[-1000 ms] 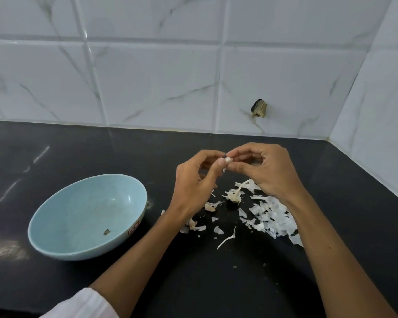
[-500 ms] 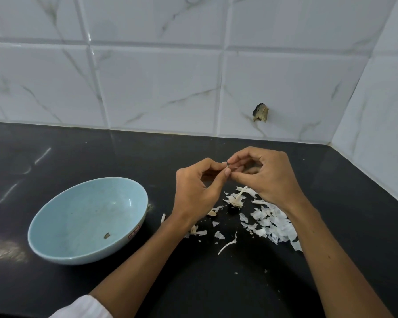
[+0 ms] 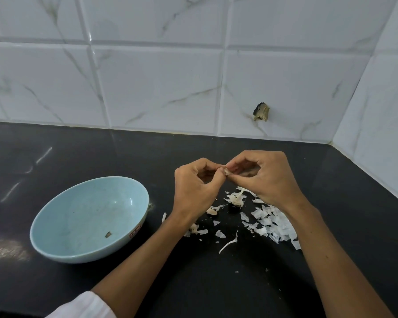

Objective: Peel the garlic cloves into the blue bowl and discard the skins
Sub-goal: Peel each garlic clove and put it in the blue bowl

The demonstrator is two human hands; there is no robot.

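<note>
My left hand [image 3: 194, 191] and my right hand [image 3: 265, 177] meet above the black counter, fingertips together, pinching a small garlic clove [image 3: 228, 172] between them. Most of the clove is hidden by my fingers. Below the hands lies a scatter of white garlic skins [image 3: 271, 222] with a stripped garlic stem and root [image 3: 236, 199] among them. A loose clove [image 3: 212, 212] lies just under my left wrist. The blue bowl [image 3: 55, 216] stands to the left of my left hand and holds only a small brown scrap [image 3: 108, 234].
The black counter [image 3: 78, 157] runs back to a white marble-tiled wall [image 3: 159, 83], which turns a corner on the right. A small dark hole [image 3: 261, 112] marks the wall above the hands. A long curved skin strip [image 3: 228, 245] lies nearest me.
Both hands stay joined at the fingertips on the clove, with only small finger shifts. The white tip of the clove seen a second ago is now mostly covered. The view has dipped slightly.
</note>
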